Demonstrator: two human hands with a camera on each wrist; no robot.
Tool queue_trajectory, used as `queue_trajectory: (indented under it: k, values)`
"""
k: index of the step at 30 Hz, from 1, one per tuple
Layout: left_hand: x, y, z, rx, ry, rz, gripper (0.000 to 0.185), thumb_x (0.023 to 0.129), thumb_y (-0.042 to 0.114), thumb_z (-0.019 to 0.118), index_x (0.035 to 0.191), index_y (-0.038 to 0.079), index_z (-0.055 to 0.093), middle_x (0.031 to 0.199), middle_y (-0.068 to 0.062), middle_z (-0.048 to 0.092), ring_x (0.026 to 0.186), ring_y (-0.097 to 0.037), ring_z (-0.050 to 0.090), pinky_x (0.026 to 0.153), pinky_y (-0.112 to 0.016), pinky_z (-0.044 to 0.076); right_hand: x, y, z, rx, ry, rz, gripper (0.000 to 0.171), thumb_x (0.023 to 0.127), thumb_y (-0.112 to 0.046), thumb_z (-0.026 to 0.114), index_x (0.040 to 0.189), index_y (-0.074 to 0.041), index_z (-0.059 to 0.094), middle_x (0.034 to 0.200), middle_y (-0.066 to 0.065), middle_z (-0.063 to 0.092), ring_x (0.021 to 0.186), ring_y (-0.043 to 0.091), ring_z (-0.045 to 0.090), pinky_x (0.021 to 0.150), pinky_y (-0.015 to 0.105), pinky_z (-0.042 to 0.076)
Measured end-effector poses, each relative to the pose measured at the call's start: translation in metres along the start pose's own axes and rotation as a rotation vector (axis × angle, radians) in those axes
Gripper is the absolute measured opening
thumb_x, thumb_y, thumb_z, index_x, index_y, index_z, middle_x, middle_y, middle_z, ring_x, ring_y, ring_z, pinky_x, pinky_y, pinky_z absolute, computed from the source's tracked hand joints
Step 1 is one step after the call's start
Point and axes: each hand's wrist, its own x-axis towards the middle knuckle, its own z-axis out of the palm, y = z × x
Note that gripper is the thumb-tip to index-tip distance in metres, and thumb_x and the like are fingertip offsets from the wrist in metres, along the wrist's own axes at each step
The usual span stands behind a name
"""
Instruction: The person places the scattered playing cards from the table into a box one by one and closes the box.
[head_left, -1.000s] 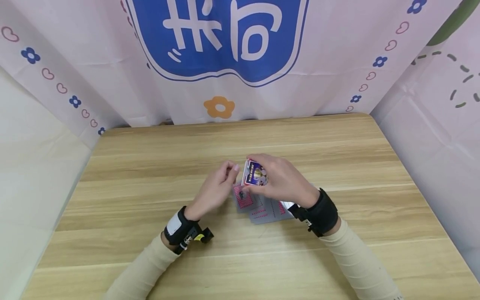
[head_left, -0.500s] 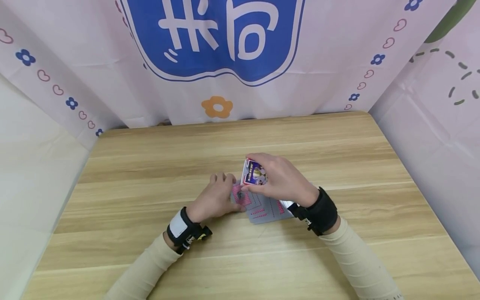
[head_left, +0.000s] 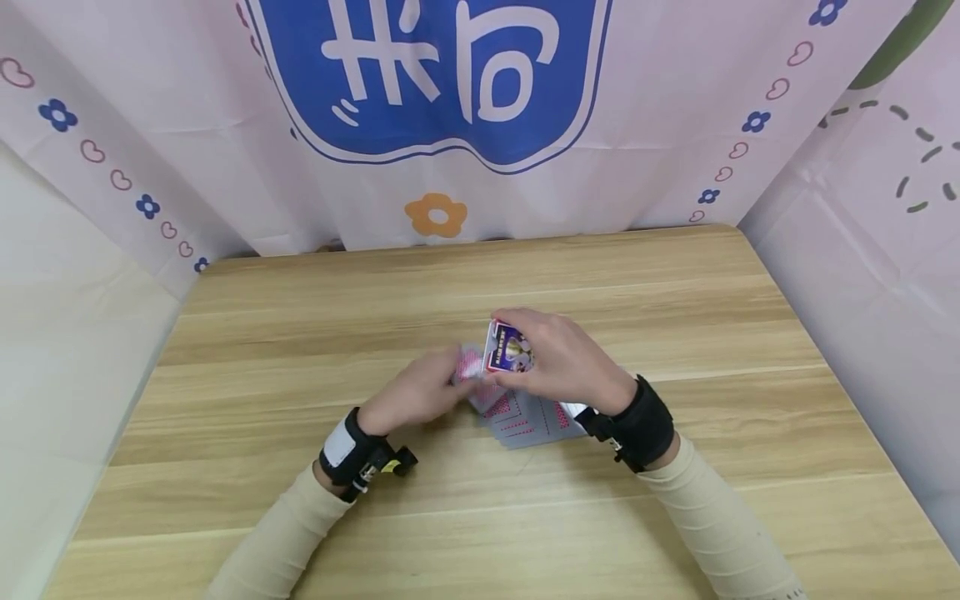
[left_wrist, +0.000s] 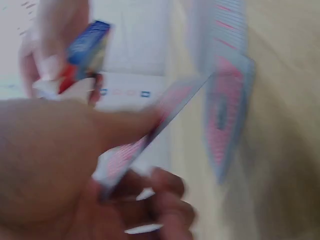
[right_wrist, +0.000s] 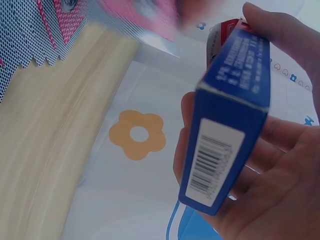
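Counter (head_left: 262,333): pale wood, yellowish with browner bands; grain runs left to right, parallel to far edge. Far edge nearly straight, both far corners rounded. Left and right edges visible along much of their length; near edge outside the head view.

Lying directly on it: overlapping playing cards (head_left: 528,427), backs up, grey with pink-red patterning. Position: about midway between left and right edges, slightly toward the right, well apart from far edge. Card edges staggered. Far part of spread hidden from overhead; count not possible.
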Motion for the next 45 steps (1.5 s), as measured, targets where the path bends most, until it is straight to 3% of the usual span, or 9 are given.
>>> queue_trajectory:
  k: [2, 4, 8, 12, 16, 24, 37, 42, 45]
  values:
    - [-0.001, 0.002, -0.006, -0.109, 0.076, 0.040, 0.026, 0.109, 0.031, 0.057, 0.126, 0.010, 0.057, 0.099, -0.006, 0.067, 0.077, -0.014, 0.058, 0.068, -0.031, 0.051, 0.000, 0.000, 0.000, 0.001, 0.001, -0.001, 0.077, 0.084, -0.041, 0.089, 0.144, -0.003, 0.059, 0.127, 0.010, 0.072, 0.092, 0.014, 0.067, 0.080, 0.031, 0.059]
    - [-0.003, 0.006, -0.013, -0.186, 0.183, 0.074, 0.028, 0.112, 0.033, 0.052, 0.129, 0.012, 0.056, 0.101, -0.006, 0.066, 0.080, -0.014, 0.056, 0.070, -0.031, 0.050, 0.001, 0.001, 0.000, 0.007, 0.001, -0.002, 0.078, 0.084, -0.043, 0.089, 0.143, -0.003, 0.059, 0.124, 0.009, 0.072, 0.090, 0.013, 0.066, 0.078, 0.030, 0.059]
    - [-0.009, 0.015, -0.021, -0.295, 0.363, 0.068, 0.035, 0.112, 0.039, 0.047, 0.135, 0.013, 0.052, 0.106, -0.009, 0.067, 0.085, -0.020, 0.055, 0.071, -0.033, 0.047, 0.001, 0.001, 0.000, 0.015, 0.000, 0.000, 0.079, 0.084, -0.044, 0.089, 0.144, -0.003, 0.059, 0.121, 0.009, 0.072, 0.090, 0.012, 0.066, 0.078, 0.030, 0.059]
    - [-0.013, 0.022, -0.024, -0.343, 0.458, 0.050, 0.037, 0.111, 0.043, 0.048, 0.134, 0.015, 0.055, 0.119, -0.007, 0.073, 0.088, -0.022, 0.059, 0.070, -0.033, 0.047, 0.000, 0.002, 0.000, 0.004, -0.003, 0.010, 0.078, 0.084, -0.043, 0.089, 0.143, -0.002, 0.059, 0.121, 0.010, 0.073, 0.090, 0.013, 0.066, 0.081, 0.033, 0.060]
    - [-0.015, 0.026, -0.022, -0.336, 0.498, 0.069, 0.036, 0.111, 0.042, 0.050, 0.134, 0.015, 0.057, 0.118, -0.007, 0.075, 0.081, -0.020, 0.059, 0.065, -0.031, 0.046, 0.000, 0.003, 0.001, 0.004, -0.002, 0.017, 0.078, 0.084, -0.042, 0.089, 0.143, -0.001, 0.059, 0.119, 0.010, 0.073, 0.088, 0.013, 0.067, 0.079, 0.031, 0.060]
    - [-0.016, 0.028, -0.017, -0.293, 0.494, 0.074, 0.036, 0.111, 0.042, 0.051, 0.134, 0.015, 0.058, 0.084, -0.004, 0.065, 0.059, -0.016, 0.043, 0.055, -0.030, 0.038, 0.000, 0.002, 0.001, 0.013, 0.010, 0.028, 0.076, 0.083, -0.038, 0.090, 0.142, -0.001, 0.059, 0.113, 0.009, 0.073, 0.083, 0.011, 0.066, 0.069, 0.025, 0.057]
    - [-0.018, 0.029, -0.012, -0.234, 0.448, 0.034, 0.030, 0.110, 0.039, 0.055, 0.126, 0.015, 0.060, 0.082, 0.000, 0.058, 0.064, -0.014, 0.045, 0.058, -0.029, 0.039, 0.002, 0.001, -0.002, -0.034, 0.053, 0.027, 0.075, 0.083, -0.038, 0.090, 0.140, 0.000, 0.061, 0.117, 0.011, 0.075, 0.085, 0.013, 0.067, 0.070, 0.026, 0.057]
    - [-0.015, 0.032, -0.004, -0.178, 0.355, 0.025, 0.033, 0.109, 0.042, 0.054, 0.123, 0.012, 0.059, 0.088, -0.002, 0.063, 0.069, -0.013, 0.053, 0.061, -0.029, 0.044, 0.001, 0.000, 0.002, -0.013, 0.029, -0.018, 0.075, 0.082, -0.037, 0.091, 0.141, -0.001, 0.061, 0.123, 0.012, 0.074, 0.089, 0.013, 0.068, 0.073, 0.028, 0.059]
    - [-0.014, 0.032, -0.003, -0.199, 0.303, 0.019, 0.034, 0.112, 0.044, 0.045, 0.121, 0.013, 0.057, 0.086, -0.002, 0.059, 0.068, -0.014, 0.052, 0.059, -0.029, 0.043, 0.001, 0.000, 0.002, -0.010, 0.030, -0.020, 0.075, 0.082, -0.037, 0.091, 0.141, -0.001, 0.061, 0.123, 0.012, 0.074, 0.089, 0.014, 0.069, 0.073, 0.028, 0.059]
